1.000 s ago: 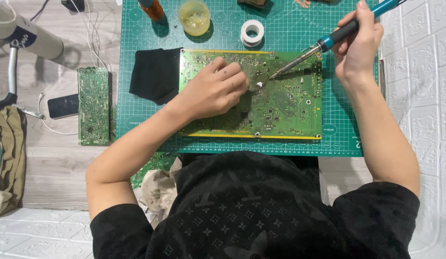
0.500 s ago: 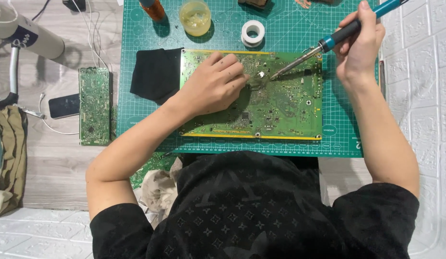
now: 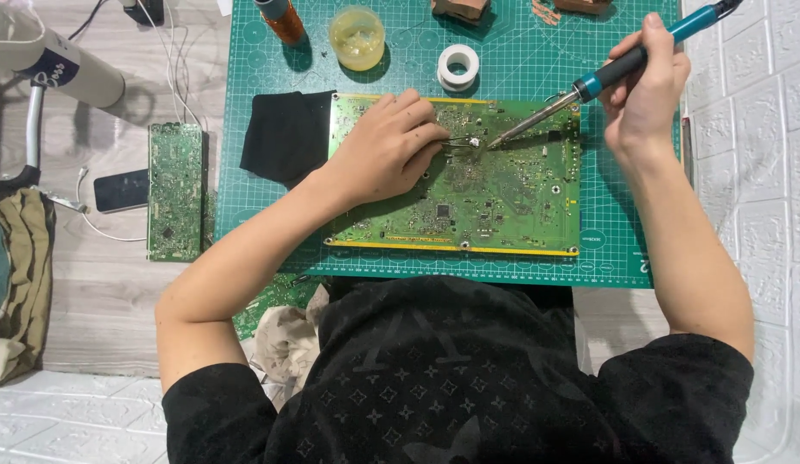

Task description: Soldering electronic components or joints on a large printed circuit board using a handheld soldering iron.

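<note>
Green mat (image 3: 520, 60), white tape roll (image 3: 458, 66)

A dark phone screen and one printed label, both left of the cutting mat

At nine o'clock a smartphone (image 3: 120, 190) lies on the wooden surface, its rectangular screen black and unlit, just beside a narrow green circuit board (image 3: 175, 191). At ten o'clock a white cylinder (image 3: 52, 64) carries a dark printed label on its side.

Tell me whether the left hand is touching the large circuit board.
Touching. The head view shows the left hand resting flat on the large circuit board.
</note>
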